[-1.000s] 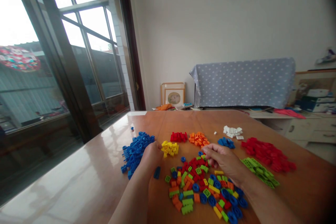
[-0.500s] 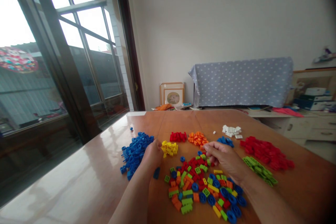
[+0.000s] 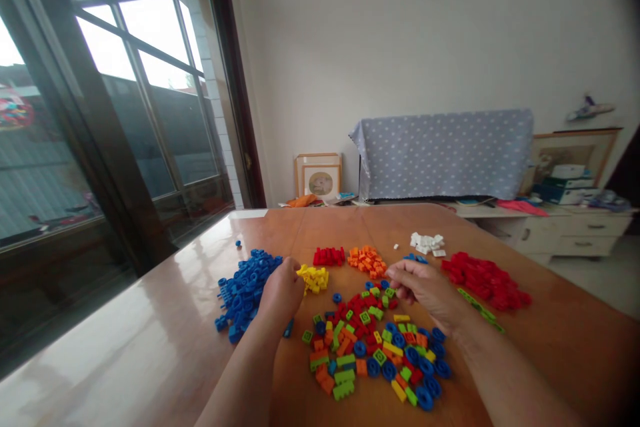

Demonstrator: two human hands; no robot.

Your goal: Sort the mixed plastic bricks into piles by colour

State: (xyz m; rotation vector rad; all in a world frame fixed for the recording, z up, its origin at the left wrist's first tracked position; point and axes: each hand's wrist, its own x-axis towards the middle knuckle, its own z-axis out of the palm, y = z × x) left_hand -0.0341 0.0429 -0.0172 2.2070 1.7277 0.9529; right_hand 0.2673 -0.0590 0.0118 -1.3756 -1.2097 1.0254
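My left hand (image 3: 283, 288) is closed with its fingertips at the left side of a pile of yellow toy bricks (image 3: 315, 279). Left of its wrist spreads a large heap of blue bricks (image 3: 249, 292). My right hand (image 3: 419, 285) has its fingers pinched together above the far right edge of a mixed heap of red, green, orange, yellow and blue pieces (image 3: 364, 315). Anything between either hand's fingertips is too small or hidden to make out. Close beyond the right fingers are orange bricks (image 3: 367, 261) and a small blue pile (image 3: 415, 258), partly covered by that hand.
Further piles lie on the wooden table (image 3: 165, 333): red bricks (image 3: 329, 256) at the back, white pieces (image 3: 427, 244), a big red heap (image 3: 485, 280), and long green pieces (image 3: 481, 310) partly behind my right forearm. A single blue piece (image 3: 238, 243) sits far left.
The whole view has swung slightly to the right, so the table's contents appear further left. My right hand and forearm now cover more of the small blue pile and the green pieces.
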